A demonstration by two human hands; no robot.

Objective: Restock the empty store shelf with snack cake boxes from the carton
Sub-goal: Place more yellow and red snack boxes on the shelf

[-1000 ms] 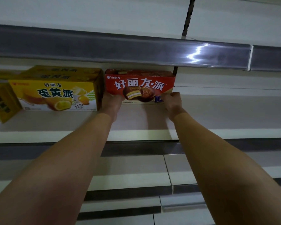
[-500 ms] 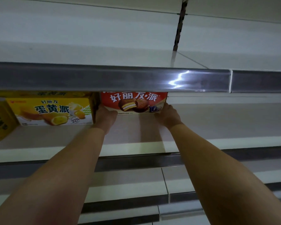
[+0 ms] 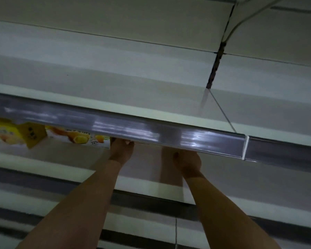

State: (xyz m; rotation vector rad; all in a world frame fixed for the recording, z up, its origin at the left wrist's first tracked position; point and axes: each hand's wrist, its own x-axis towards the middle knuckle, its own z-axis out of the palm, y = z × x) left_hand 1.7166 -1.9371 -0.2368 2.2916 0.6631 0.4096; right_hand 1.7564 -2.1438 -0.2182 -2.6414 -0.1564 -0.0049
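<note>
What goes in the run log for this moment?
left hand, right hand: reaching under shelf rail | fingers hidden | yellow box beside left hand

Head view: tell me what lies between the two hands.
In the head view, only bare shelf surface shows between the left hand and right hand; the price rail hides anything higher.

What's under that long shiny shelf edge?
Under the shelf edge strip peek yellow snack cake boxes and both hands, left hand and right hand. The strip covers their fingertips and whatever they touch.
</note>
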